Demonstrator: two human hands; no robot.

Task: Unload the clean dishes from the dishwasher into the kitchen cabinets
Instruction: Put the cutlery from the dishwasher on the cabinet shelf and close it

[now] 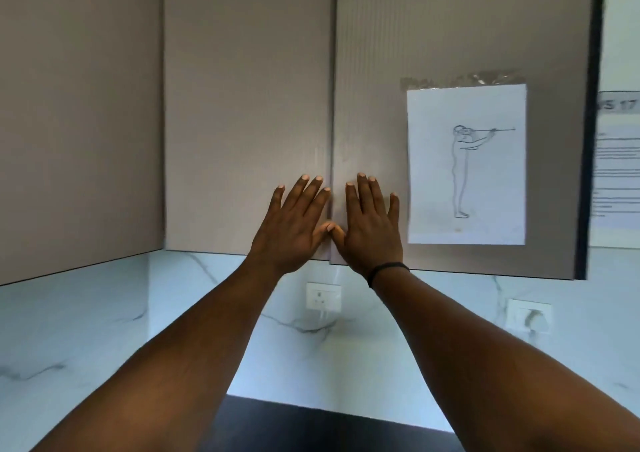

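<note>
Two taupe upper cabinet doors fill the view, the left door [247,105] and the right door [374,53], meeting at a seam in the middle. My left hand [294,225] lies flat with straight fingers on the lower edge of the left door. My right hand [372,225] lies flat on the lower part of the right door, a black band on its wrist. The two thumbs touch at the seam. The right door's lower edge sits slightly lower than the left door's. No dishes and no dishwasher are in view.
A sheet with a line drawing of a standing figure [465,164] is taped to the right door. Another cabinet [79,122] stands at the left corner. Marble backsplash [104,330] with two sockets [323,296] runs below. A dark countertop [311,427] lies at the bottom.
</note>
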